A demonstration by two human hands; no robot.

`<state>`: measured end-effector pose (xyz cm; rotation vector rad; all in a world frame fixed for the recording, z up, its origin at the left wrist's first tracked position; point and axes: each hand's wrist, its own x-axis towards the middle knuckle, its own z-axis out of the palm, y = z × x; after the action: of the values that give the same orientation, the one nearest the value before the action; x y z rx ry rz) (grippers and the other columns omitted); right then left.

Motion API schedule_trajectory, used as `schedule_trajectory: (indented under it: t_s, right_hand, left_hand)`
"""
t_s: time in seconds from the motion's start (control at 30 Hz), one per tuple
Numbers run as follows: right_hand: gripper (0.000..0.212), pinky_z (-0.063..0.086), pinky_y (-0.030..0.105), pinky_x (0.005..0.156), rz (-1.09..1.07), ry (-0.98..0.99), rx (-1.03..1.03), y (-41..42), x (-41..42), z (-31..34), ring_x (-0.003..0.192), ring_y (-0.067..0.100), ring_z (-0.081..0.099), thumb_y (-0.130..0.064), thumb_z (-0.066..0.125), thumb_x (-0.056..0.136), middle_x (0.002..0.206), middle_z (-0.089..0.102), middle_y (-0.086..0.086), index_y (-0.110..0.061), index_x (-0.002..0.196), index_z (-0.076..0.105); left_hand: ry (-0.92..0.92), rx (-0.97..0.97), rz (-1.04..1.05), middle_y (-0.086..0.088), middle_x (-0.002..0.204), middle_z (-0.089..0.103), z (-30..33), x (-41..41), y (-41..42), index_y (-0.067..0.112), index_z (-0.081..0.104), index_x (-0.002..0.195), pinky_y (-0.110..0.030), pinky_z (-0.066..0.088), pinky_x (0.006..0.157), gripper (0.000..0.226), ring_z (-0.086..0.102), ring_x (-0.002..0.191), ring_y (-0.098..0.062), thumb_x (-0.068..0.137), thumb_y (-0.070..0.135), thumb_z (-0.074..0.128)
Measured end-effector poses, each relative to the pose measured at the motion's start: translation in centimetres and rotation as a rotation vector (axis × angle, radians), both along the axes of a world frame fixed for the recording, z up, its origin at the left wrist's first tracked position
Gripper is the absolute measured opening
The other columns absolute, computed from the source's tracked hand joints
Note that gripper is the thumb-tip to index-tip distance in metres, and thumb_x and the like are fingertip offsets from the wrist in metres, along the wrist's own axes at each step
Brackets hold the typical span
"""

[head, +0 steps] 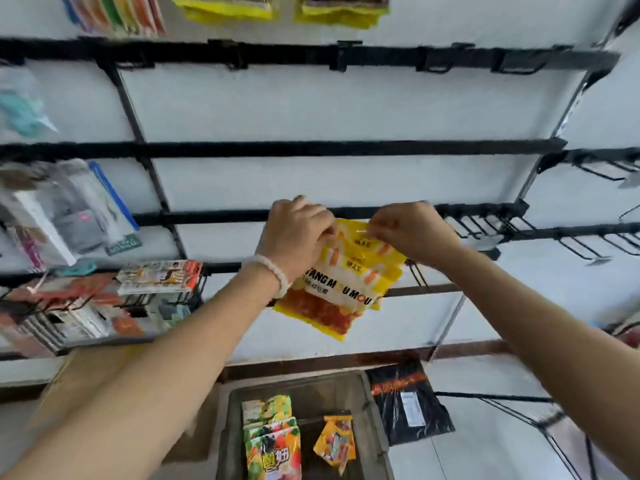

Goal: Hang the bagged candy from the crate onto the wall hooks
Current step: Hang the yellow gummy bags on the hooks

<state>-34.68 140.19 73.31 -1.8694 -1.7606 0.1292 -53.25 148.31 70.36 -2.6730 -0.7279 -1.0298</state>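
Observation:
Both hands hold a stack of yellow candy bags (343, 289) with red candy showing through, up against the black wall rail (221, 216). My left hand (298, 233) grips the stack's upper left side; a pale bead bracelet is on that wrist. My right hand (412, 230) pinches the top edge at the right. The hook behind the bags is hidden. Below, a grey crate (372, 407) holds several green fruit-print candy bags (273, 441) and a small orange bag (334, 443).
Empty black hooks (485, 226) stick out along the rail to the right. Other packaged goods (69, 216) hang at the left, and yellow bags (339, 12) hang at the top. A black plastic bag (408, 400) lies beside the crate.

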Motion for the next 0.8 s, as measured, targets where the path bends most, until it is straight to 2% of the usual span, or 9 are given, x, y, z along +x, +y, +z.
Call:
schedule_trajectory:
  t_s: [0.13, 0.3, 0.33, 0.43, 0.5, 0.57, 0.63, 0.73, 0.8]
  right_hand:
    - [0.009, 0.047, 0.027, 0.071, -0.038, 0.024, 0.1, -1.2, 0.6, 3.8, 0.073, 0.014, 0.058, -0.027, 0.066, 0.082, 0.072, 0.061, -0.009, -0.02, 0.086, 0.071]
    - [0.01, 0.039, 0.024, 0.064, -0.098, 0.028, 0.23, -1.0, 1.4, 7.8, 0.075, 0.009, 0.056, -0.029, 0.062, 0.084, 0.071, 0.058, -0.015, -0.022, 0.085, 0.07]
    - [0.01, 0.04, 0.022, 0.064, -0.107, 0.057, 0.267, -0.9, 1.6, 8.7, 0.075, 0.007, 0.056, -0.028, 0.062, 0.084, 0.073, 0.06, -0.014, -0.022, 0.084, 0.07]
    - [0.009, 0.038, 0.004, 0.061, -0.112, 0.147, 0.39, -0.6, 2.6, 11.2, 0.07, -0.004, 0.055, -0.023, 0.064, 0.084, 0.075, 0.064, -0.009, -0.017, 0.083, 0.07]
    - [0.01, 0.04, 0.009, 0.062, -0.136, 0.175, 0.439, -0.4, 3.7, 13.0, 0.073, 0.004, 0.057, -0.024, 0.064, 0.084, 0.077, 0.065, -0.006, -0.017, 0.084, 0.07]
    - [0.012, 0.045, 0.024, 0.066, -0.167, 0.19, 0.471, 0.1, 4.8, 14.6, 0.079, 0.013, 0.058, -0.026, 0.062, 0.085, 0.079, 0.065, -0.004, -0.017, 0.088, 0.07]
    - [0.014, 0.048, 0.03, 0.064, -0.191, 0.195, 0.501, 0.6, 6.8, 16.0, 0.075, 0.014, 0.058, -0.03, 0.061, 0.085, 0.076, 0.063, -0.007, -0.019, 0.09, 0.069]
    - [0.01, 0.043, 0.021, 0.057, -0.187, 0.209, 0.552, 1.4, 8.9, 17.6, 0.062, 0.002, 0.051, -0.031, 0.059, 0.087, 0.064, 0.057, -0.013, -0.023, 0.085, 0.065]
    - [0.009, 0.041, 0.017, 0.057, -0.157, 0.239, 0.582, 1.9, 11.4, 18.8, 0.061, -0.001, 0.049, -0.03, 0.058, 0.088, 0.066, 0.056, -0.014, -0.023, 0.084, 0.063]
  left_hand:
    - [-0.08, 0.119, 0.062, 0.007, 0.078, 0.067, 5.0, 0.0, -0.2, 0.018, 0.063, 0.07, -0.038, 0.041, 0.075, 0.015, 0.059, 0.083, -0.024, 0.079, 0.031, 0.059]
    - [-0.094, 0.194, 0.079, 0.007, 0.081, 0.068, 9.9, 0.8, 0.1, 0.019, 0.064, 0.073, -0.037, 0.038, 0.075, 0.01, 0.058, 0.086, -0.024, 0.078, 0.026, 0.068]
    - [-0.106, 0.198, 0.082, 0.007, 0.081, 0.068, 10.8, 1.1, 0.1, 0.019, 0.064, 0.073, -0.037, 0.037, 0.076, 0.01, 0.058, 0.086, -0.024, 0.078, 0.026, 0.069]
    - [-0.138, 0.198, 0.088, 0.008, 0.08, 0.066, 13.1, 2.4, 0.5, 0.02, 0.062, 0.074, -0.033, 0.032, 0.073, 0.009, 0.055, 0.085, -0.023, 0.08, 0.024, 0.068]
    - [-0.161, 0.229, 0.088, 0.008, 0.078, 0.065, 14.7, 3.8, 0.8, 0.021, 0.061, 0.074, -0.033, 0.032, 0.072, 0.008, 0.056, 0.083, -0.024, 0.079, 0.021, 0.068]
    - [-0.183, 0.234, 0.079, 0.007, 0.078, 0.066, 16.3, 5.3, 1.0, 0.02, 0.062, 0.074, -0.035, 0.036, 0.071, 0.008, 0.057, 0.083, -0.025, 0.079, 0.018, 0.067]
    - [-0.205, 0.247, 0.071, 0.007, 0.078, 0.067, 17.7, 7.5, 1.4, 0.02, 0.061, 0.076, -0.035, 0.035, 0.071, 0.007, 0.057, 0.084, -0.025, 0.08, 0.02, 0.066]
    - [-0.206, 0.262, 0.075, 0.005, 0.081, 0.069, 19.6, 9.9, 2.1, 0.018, 0.062, 0.077, -0.037, 0.035, 0.073, 0.006, 0.057, 0.086, -0.026, 0.081, 0.022, 0.065]
    - [-0.221, 0.31, 0.103, 0.004, 0.079, 0.069, 20.7, 12.6, 2.7, 0.017, 0.062, 0.077, -0.038, 0.037, 0.072, 0.007, 0.057, 0.084, -0.028, 0.08, 0.022, 0.064]
